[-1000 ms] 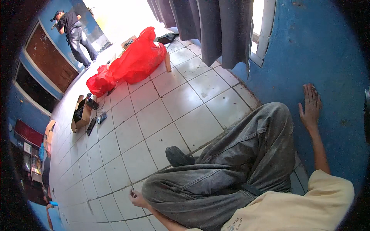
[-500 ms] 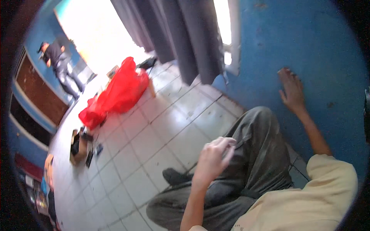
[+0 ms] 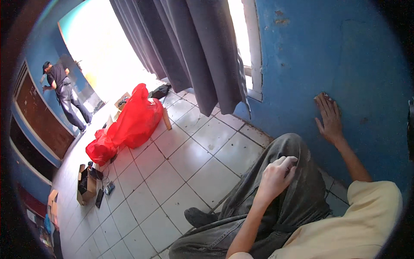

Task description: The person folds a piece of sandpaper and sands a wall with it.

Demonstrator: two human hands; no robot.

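At right of frame, the blue wall (image 3: 302,56) lies under the right hand (image 3: 330,122), the nearer one, its extended fingers pointing up-left. The left hand (image 3: 274,177) curls by the knee (image 3: 295,144); its grip, I cannot tell.

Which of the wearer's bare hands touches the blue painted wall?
The right hand, laid against the blue wall; the left hand is by the grey trousered knee.

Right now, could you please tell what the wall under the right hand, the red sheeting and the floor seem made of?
Wall: probably painted plaster, matt, with worn patches. Red sheeting: perhaps thin plastic or synthetic fabric, slightly shiny, wrinkled. Floor: likely glazed ceramic tile, glossy, reflecting light.
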